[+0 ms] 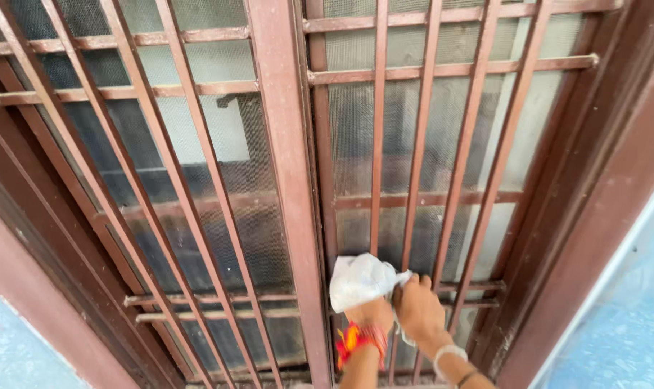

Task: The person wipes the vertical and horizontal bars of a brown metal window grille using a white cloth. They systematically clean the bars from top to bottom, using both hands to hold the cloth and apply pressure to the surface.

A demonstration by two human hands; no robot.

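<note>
White crumpled cloth [361,279] bunched btwn both hands, on grille [379,144]

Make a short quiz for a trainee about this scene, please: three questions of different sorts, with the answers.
1. True or false: the white cloth is held against the window grille.
2. Which hand wears the red and orange thread band? A. left B. right
3. Fill in: the bars of the grille are painted ____.

Key
1. True. Both hands grip the cloth low on the right panel.
2. A. The right hand has a pale bangle at its wrist.
3. Reddish brown.
</note>
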